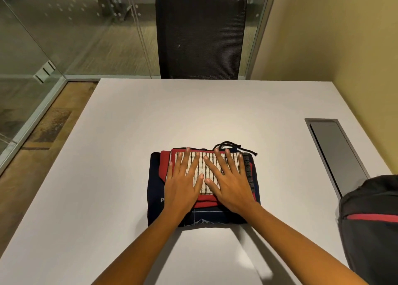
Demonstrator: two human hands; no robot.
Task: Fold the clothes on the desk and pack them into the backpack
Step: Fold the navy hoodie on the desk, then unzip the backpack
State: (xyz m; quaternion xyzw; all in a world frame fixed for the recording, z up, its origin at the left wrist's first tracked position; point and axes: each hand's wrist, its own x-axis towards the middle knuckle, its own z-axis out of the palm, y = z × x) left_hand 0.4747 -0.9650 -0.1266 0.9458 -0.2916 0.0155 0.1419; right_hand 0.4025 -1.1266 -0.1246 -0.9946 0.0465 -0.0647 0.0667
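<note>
A stack of folded clothes lies in the middle of the white desk (129, 134). On top is a cream cloth with dark stripes (203, 166), under it a red garment (164, 162), and at the bottom a navy garment (156, 198) with white print. A black drawstring (234, 145) trails from the far edge. My left hand (185, 183) and my right hand (228, 183) lie flat on the stack, palms down, fingers spread, holding nothing. The black backpack (370, 231) with a red stripe stands at the desk's right near edge.
A black mesh office chair (200, 37) stands behind the far edge of the desk. A grey cable hatch (336, 153) is set into the desk on the right. Glass partitions run along the left, and a yellow wall is on the right.
</note>
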